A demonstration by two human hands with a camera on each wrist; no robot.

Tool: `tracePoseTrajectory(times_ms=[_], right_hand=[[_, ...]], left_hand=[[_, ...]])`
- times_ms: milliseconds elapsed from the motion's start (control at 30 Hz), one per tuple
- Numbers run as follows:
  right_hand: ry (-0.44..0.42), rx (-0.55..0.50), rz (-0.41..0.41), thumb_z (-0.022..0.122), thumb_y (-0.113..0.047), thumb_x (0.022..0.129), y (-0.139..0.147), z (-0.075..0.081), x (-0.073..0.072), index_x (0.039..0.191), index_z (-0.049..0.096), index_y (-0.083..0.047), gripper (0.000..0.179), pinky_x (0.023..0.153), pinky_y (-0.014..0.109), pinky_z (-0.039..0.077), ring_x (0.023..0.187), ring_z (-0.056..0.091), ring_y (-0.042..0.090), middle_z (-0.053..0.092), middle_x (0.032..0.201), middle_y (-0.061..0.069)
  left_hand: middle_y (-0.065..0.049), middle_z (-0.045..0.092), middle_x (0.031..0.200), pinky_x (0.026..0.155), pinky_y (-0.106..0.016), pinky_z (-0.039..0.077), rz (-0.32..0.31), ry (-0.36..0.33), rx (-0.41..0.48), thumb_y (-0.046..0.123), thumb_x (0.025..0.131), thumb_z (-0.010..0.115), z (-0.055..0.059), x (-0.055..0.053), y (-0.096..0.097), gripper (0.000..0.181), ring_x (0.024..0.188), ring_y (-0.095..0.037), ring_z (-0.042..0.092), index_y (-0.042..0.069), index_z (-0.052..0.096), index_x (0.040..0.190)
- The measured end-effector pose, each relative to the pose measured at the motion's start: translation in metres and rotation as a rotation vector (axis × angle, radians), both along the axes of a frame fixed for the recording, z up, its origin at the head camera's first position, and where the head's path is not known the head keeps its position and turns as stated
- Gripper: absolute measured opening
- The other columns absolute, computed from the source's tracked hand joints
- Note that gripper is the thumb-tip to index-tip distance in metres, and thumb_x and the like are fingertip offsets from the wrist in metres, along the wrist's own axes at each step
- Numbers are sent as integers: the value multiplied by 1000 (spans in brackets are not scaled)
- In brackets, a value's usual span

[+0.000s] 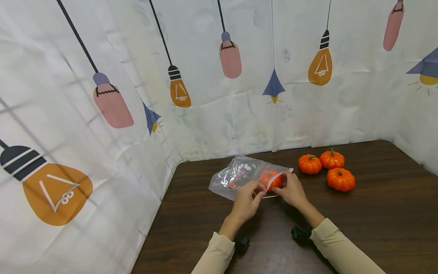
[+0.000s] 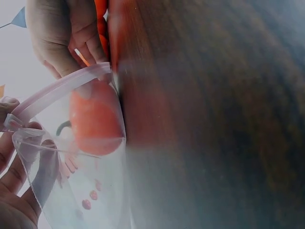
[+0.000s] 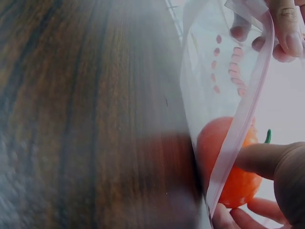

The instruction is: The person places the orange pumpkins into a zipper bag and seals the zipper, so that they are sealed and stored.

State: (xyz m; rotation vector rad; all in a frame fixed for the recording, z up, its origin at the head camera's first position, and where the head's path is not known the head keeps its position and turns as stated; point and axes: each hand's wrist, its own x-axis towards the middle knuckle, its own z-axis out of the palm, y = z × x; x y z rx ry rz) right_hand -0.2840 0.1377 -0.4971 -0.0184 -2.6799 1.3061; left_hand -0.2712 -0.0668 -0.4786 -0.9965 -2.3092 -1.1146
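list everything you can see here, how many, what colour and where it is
plastic bag: 1, clear with reddish print, on the table
held pumpkin: 1, orange, at the bag's mouth, at least partly inside
loose pumpkins: 3, orange, right of the bag
table: 1, dark brown, under these
backdrop: 1, white, around the table
printed lamps: 9, pink, orange and blue, on the backdrop
wrist devices: 2, dark, below the wrists
sleeves: 2, cream, on both forearms
left hand: 1, pinching the bag's rim
right hand: 1, holding the pumpkin

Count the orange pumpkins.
4: one pumpkin partly inside the clear plastic bag; three on the table right of it: the left pumpkin, the rear pumpkin, the front pumpkin. None seems hidden.
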Motion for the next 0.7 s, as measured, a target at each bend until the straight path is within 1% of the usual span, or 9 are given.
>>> tracePoseTrajectory(times_ms=[167,400,567,700], right_hand=[[8,-35,-6,76,-13,87,3,-2,-1,124,54,7,48,83,44,58,99,66,34,55,121,27],[-12,-52,11,74,-14,90,6,-1,-2,124,56,5,43,83,43,59,100,68,33,61,122,26],[10,-48,13,74,-15,90,8,2,-1,120,61,4,37,82,42,59,99,70,33,66,119,24],[25,-36,16,73,-17,91,13,5,-2,114,65,1,31,75,35,56,93,69,30,70,110,20]], left_hand=[[-1,70,89,66,-19,54,-1,-4,-14,3,90,73,1,1,-1,10,75,-4,59,12,68,93],[-3,71,90,67,-18,54,0,-20,-8,3,91,71,1,0,-3,9,75,-4,60,10,67,93],[-2,70,88,67,-25,58,39,-34,-6,4,90,72,1,-2,-4,10,75,-5,61,11,68,92],[-1,69,86,66,-28,59,77,-38,-11,5,89,74,1,-3,-5,10,73,-8,62,12,68,91]])
